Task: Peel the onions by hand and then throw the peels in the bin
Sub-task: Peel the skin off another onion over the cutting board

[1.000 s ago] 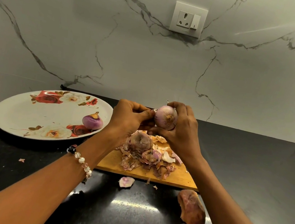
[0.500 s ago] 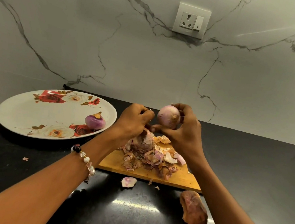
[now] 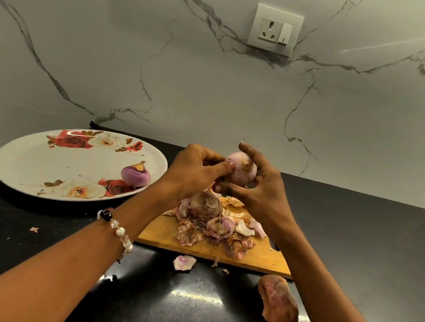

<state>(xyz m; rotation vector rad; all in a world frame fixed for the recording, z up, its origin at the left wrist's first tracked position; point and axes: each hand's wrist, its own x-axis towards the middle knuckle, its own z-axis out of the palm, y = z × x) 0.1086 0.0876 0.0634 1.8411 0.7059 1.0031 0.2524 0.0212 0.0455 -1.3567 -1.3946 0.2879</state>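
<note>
Left hand (image 3: 196, 169) back on onion (image 3: 241, 169), fingertips pinching skin; right hand (image 3: 261, 192) cups it, grip curled round, above board (image 3: 163, 231). Peeling continues; peels (image 3: 212, 229) still unbinned.

One view only: a wide-angle camera worn on the head, facing forward and tilted down. It looks from above and behind the forearms, which enter from both lower corners and meet near frame centre. The right hand (image 3: 261, 192) and left hand (image 3: 193, 174) lie close to the lens, over the board (image 3: 260, 257). The tabletop (image 3: 370, 251) fills the lower half; the marble wall (image 3: 190, 76) with its socket (image 3: 275, 30) fills the upper half. The plate (image 3: 28, 162) sits at left. Straight edges bow toward the frame borders.
</note>
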